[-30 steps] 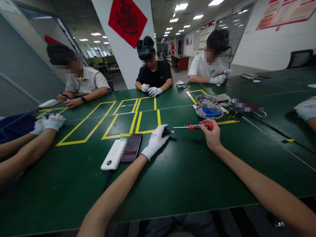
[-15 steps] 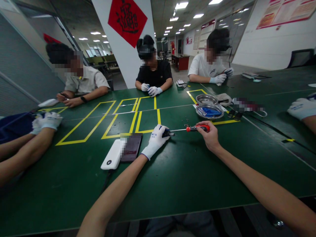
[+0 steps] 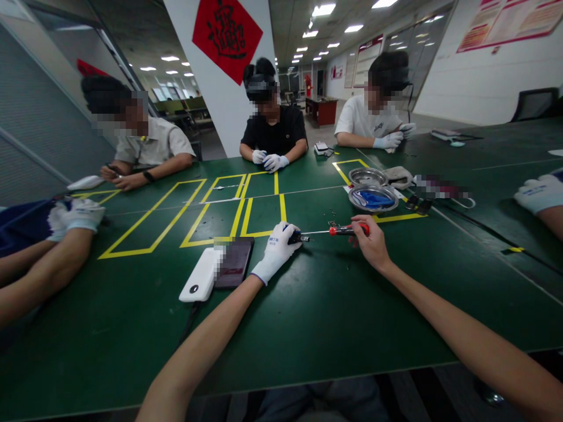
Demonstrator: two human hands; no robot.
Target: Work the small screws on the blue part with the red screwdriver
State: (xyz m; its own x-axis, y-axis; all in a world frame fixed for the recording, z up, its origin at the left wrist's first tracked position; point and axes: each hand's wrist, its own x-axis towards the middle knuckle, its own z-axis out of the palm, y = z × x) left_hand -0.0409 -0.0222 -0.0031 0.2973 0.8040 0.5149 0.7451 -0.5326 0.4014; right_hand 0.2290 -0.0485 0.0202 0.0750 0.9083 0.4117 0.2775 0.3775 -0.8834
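Note:
In a white glove, my left hand (image 3: 279,249) is closed round a small dark part (image 3: 299,237) with a metallic end, low over the green table. Its exact kind is mostly hidden by the fingers. My bare right hand (image 3: 373,241) grips a red and black screwdriver (image 3: 341,230) by its handle. The thin shaft lies nearly level and points left, its tip meeting the dark part at my left hand. Just beyond the screwdriver, several tiny dark pieces, perhaps screws (image 3: 333,223), lie on the table.
Left of my left hand lie a white power bank (image 3: 200,280) with a cable and a dark phone (image 3: 235,264). Two metal bowls stand back right, the nearer bowl (image 3: 396,203) holding something blue. Yellow tape (image 3: 149,252) marks the table (image 3: 334,328). Co-workers sit around it.
My right hand's fingers have shifted around the screwdriver handle, and the handle has moved very slightly left. My left hand stays almost in place.

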